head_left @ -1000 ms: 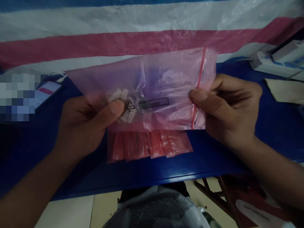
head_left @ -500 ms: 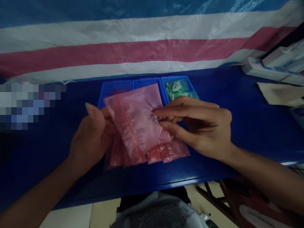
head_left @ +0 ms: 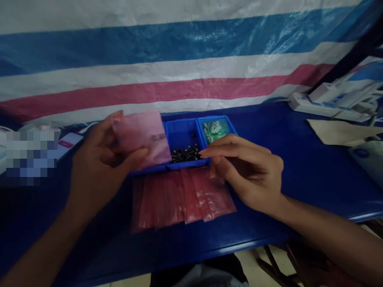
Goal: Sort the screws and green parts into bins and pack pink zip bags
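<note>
My left hand (head_left: 98, 159) grips a pink zip bag (head_left: 143, 137), its thumb across the front and its fingers behind. A small dark mark or item shows through the plastic. My right hand (head_left: 248, 167) is curled in a pinch at the front right of the middle blue bin; whatever its fingertips hold, if anything, cannot be made out. In that bin (head_left: 182, 131) lie several small black parts (head_left: 187, 153). Below the bins, more pink zip bags (head_left: 167, 199) lie overlapped in a row on the blue table (head_left: 269, 227).
The right blue bin (head_left: 231, 125) holds green-tinted bags with white pieces (head_left: 214, 127). The left bin is mostly hidden. A white power strip (head_left: 326, 107) and a beige sheet (head_left: 338, 131) are at the right. A phone (head_left: 70, 143) lies at the left. A striped sheet (head_left: 179, 87) hangs behind.
My left hand has carried the pink bag left and up, away from my right hand. My right hand has let go of the bag. The middle bin's black parts have come into sight.
</note>
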### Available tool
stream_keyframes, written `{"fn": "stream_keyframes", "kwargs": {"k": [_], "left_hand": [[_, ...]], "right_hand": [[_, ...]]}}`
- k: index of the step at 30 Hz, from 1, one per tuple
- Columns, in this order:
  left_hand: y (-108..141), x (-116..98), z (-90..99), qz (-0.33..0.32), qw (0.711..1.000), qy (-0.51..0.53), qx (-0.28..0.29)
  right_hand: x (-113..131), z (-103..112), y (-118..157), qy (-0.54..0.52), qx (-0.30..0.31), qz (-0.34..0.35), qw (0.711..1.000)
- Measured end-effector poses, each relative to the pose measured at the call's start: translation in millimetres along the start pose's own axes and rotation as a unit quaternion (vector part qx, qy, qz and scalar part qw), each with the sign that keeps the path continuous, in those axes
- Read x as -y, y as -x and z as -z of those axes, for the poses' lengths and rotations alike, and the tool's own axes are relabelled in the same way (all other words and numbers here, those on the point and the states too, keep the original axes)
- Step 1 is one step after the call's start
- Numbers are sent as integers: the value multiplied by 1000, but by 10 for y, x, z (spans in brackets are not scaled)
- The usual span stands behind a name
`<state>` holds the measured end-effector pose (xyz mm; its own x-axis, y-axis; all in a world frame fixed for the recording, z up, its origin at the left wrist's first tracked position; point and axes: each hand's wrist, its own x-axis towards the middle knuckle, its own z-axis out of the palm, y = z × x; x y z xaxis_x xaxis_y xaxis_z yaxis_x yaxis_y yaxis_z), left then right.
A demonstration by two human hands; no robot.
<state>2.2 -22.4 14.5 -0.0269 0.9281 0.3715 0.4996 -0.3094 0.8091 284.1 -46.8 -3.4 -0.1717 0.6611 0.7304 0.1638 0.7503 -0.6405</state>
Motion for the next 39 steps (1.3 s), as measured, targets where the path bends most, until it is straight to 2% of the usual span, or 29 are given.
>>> {"fn": "stream_keyframes", "kwargs": {"k": [3,5,7,9,12,14,20,25,32,36,39], "left_hand": [[-157,187,125,-9,990,-143,6],[-209,272,173,-67,965,-254,1],[-236,322,210,-137,937,-321,1],[-264,346,242,-169,928,-329,50],[-344,333,277,-166,921,-308,173],[-422,286,286,-165,911,-311,216],[-544,135,325,-182,891,-323,262],[-457,188,392,-174,897,-302,271],[-618,188,286,-196,862,-340,320],[-707,103,233,-194,840,-393,320],[-707,40,200,-191,827,-418,325]], "right_hand": [[-17,21,-18,5,-4,-9,1000],[-22,26,-22,16,1,-2,1000],[-19,28,-23,26,10,10,1000],[-14,30,-23,30,17,29,999],[-8,31,-19,41,33,55,997],[-9,28,-14,47,43,71,995],[-32,2,9,38,65,117,990],[-59,1,21,27,65,125,990],[-50,5,45,41,75,135,987],[-89,5,71,109,113,144,977],[-128,18,83,192,169,169,952]]}}
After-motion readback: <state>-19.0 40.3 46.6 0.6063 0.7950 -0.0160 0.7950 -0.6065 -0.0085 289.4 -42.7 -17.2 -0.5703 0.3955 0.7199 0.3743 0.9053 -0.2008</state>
